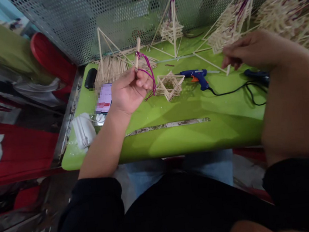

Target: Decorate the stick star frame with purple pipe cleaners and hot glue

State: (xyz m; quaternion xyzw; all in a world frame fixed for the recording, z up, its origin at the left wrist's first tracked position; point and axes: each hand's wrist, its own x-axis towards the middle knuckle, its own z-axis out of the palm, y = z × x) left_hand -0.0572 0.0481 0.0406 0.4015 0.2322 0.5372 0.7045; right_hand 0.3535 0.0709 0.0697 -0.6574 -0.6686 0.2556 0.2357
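My left hand (130, 89) is closed around the lower end of a short wooden stick (138, 54), which points up and has purple string (149, 68) tied to it, hanging down by the fingers. At the right, my right hand (236, 54) has its fingers bent together at the end of a thin stick of a wooden frame (209, 62); whether it pinches the stick is hard to make out. Between the hands, a star-shaped lattice of sticks (170, 86) lies on the green table (196, 139). A blue glue gun (198, 76) lies beside it.
Loose sticks (111, 68) and a phone (104, 99) lie at the left, near a white object (84, 130). A flat strip (169, 124) lies in front. Stick structures (172, 30) stand along the perforated metal panel (82, 23). A black cable (230, 91) curls at the right.
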